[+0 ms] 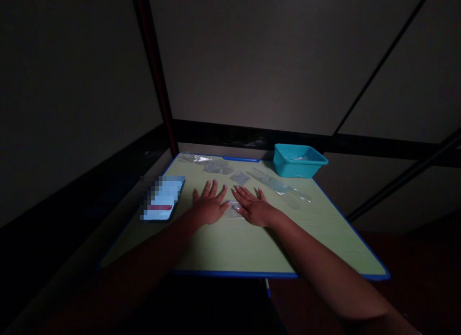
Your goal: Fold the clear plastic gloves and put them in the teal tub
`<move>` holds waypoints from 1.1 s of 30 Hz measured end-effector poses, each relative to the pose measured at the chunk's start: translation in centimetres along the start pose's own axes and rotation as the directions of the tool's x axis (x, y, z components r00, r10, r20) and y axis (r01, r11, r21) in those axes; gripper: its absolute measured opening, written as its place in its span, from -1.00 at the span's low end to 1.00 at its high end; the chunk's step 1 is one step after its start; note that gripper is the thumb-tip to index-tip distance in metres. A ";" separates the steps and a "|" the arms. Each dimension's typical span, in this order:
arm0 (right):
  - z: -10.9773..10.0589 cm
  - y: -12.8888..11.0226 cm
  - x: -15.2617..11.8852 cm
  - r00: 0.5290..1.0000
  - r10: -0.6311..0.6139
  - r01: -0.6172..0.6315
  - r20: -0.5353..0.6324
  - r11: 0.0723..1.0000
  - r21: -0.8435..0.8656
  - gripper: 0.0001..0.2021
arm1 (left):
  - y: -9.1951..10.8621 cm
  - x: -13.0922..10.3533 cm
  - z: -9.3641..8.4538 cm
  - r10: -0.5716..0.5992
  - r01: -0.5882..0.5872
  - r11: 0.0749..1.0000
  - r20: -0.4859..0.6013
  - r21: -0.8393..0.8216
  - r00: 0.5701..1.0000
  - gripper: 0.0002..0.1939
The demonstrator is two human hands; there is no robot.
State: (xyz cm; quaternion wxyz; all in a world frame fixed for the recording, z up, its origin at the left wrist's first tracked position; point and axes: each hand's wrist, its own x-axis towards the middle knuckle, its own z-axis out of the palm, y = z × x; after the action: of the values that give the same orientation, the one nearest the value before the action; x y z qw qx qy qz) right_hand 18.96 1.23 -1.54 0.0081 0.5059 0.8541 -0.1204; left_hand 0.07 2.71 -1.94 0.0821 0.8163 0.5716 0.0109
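My left hand (210, 204) lies palm down with its fingers spread, holding nothing. Beside it my right hand (253, 205) rests flat, its thumb and little finger apart from the others. Both thumbs touch a small clear plastic piece (235, 210) between the hands, and part of it is hidden beneath them. Just beyond the fingertips is a square clear packet (240, 177). A long clear plastic bag (275, 183) stretches away to the right of it, and a crumpled clear bag (218, 168) lies behind my left hand.
The light green table (230, 253) has a blue edge. A lit phone or tablet (163, 198), partly pixelated, lies at its left side. At the back right corner stands a turquoise basket (297, 169) with something clear inside. Another clear bag (194, 157) is at the back left.
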 end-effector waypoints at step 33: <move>-2.9 0.9 -0.6 0.975 0.218 -0.207 -0.047 0.961 0.183 -0.74 | -1.1 1.2 -0.7 0.458 -0.471 0.826 -0.117 -0.309 0.881 -0.85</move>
State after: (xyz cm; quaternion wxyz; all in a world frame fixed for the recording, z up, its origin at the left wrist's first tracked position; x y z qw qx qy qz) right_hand 20.39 1.75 1.20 -0.0526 0.5971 0.7805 -0.1774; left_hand -0.59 4.25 -1.54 0.2008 0.9051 0.3474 0.1408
